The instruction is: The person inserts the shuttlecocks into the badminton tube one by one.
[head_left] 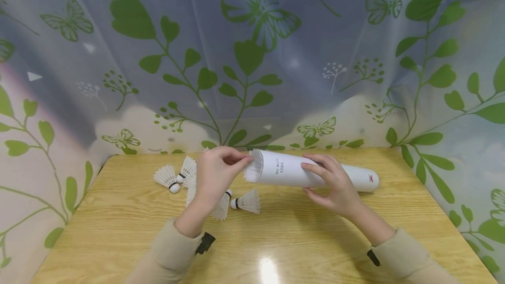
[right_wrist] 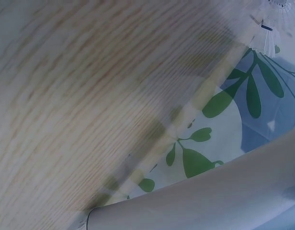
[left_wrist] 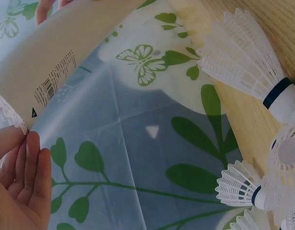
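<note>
My right hand [head_left: 331, 183] grips a white shuttlecock tube [head_left: 284, 168] around its middle, above the table and lying nearly level. Printed text and a small red logo mark its side; a barcode shows in the left wrist view. From the tube's left mouth sticks the pleated skirt of a shuttlecock [head_left: 254, 165], the rest of it hidden inside. With thumb and fingertips, my left hand [head_left: 215, 172] pinches the edge of that skirt. The right wrist view catches the tube [right_wrist: 200, 201] along the bottom, with little of the hand visible.
Several white shuttlecocks lie on the wooden table [head_left: 130, 214] around and behind the left hand. One shuttlecock [head_left: 247, 201] lies below the tube's mouth, another [head_left: 167, 178] at the far left. A curtain [head_left: 189, 78] with leaves and butterflies hangs behind the table.
</note>
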`<state>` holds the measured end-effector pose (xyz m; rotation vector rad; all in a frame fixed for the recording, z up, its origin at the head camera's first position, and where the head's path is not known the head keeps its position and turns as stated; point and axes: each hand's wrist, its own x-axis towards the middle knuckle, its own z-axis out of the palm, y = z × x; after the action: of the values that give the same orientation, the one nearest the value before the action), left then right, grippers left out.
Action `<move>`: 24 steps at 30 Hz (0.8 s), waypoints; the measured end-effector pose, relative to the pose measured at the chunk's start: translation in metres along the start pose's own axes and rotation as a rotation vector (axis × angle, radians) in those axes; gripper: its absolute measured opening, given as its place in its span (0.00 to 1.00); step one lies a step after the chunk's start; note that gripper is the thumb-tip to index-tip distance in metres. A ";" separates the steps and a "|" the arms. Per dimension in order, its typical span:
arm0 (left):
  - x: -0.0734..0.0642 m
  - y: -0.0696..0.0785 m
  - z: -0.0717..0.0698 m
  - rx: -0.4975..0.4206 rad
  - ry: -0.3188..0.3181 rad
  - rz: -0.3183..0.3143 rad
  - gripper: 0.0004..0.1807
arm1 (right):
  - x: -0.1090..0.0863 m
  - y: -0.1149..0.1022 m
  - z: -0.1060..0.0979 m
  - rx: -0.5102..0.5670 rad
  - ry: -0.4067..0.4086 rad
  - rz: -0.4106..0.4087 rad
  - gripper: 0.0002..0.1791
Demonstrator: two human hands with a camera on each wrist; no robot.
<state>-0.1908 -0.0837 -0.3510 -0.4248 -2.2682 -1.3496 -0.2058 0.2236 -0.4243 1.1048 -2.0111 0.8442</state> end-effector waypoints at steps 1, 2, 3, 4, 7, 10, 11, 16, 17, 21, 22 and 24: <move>0.000 0.000 0.001 -0.002 0.001 -0.003 0.05 | 0.000 0.000 0.000 -0.001 -0.001 0.001 0.26; 0.000 0.001 0.001 -0.001 0.003 -0.006 0.05 | 0.000 0.000 0.000 -0.003 -0.003 0.002 0.26; 0.000 0.001 0.001 -0.005 0.003 -0.009 0.06 | -0.001 0.000 0.000 -0.003 -0.004 0.003 0.26; 0.000 0.001 0.002 -0.008 0.002 -0.012 0.06 | -0.001 -0.001 0.000 -0.003 -0.005 0.003 0.26; 0.001 0.001 0.002 -0.025 -0.009 -0.026 0.06 | -0.001 -0.001 0.000 -0.005 -0.005 0.007 0.26; 0.001 0.000 0.000 -0.049 -0.030 -0.046 0.05 | -0.001 -0.002 -0.001 -0.006 -0.005 0.009 0.26; 0.001 -0.001 -0.001 -0.056 -0.038 -0.053 0.05 | -0.001 -0.001 -0.001 -0.006 -0.004 0.010 0.26; 0.003 -0.007 -0.011 -0.065 -0.055 -0.081 0.04 | -0.001 -0.001 -0.001 -0.006 -0.003 0.006 0.26; 0.004 -0.009 -0.014 -0.055 -0.050 -0.083 0.04 | -0.001 -0.001 -0.001 -0.005 -0.004 0.006 0.26; 0.006 -0.019 -0.029 -0.006 -0.037 -0.101 0.06 | 0.000 -0.001 -0.002 -0.005 -0.008 0.008 0.26; 0.007 -0.022 -0.033 0.011 -0.035 -0.107 0.06 | 0.000 -0.001 -0.002 -0.005 -0.009 0.011 0.27; 0.008 -0.032 -0.042 0.025 -0.036 -0.120 0.07 | 0.000 -0.002 -0.002 -0.002 -0.004 0.011 0.27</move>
<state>-0.2033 -0.1358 -0.3526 -0.3118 -2.3713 -1.3796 -0.2038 0.2247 -0.4228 1.0955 -2.0230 0.8459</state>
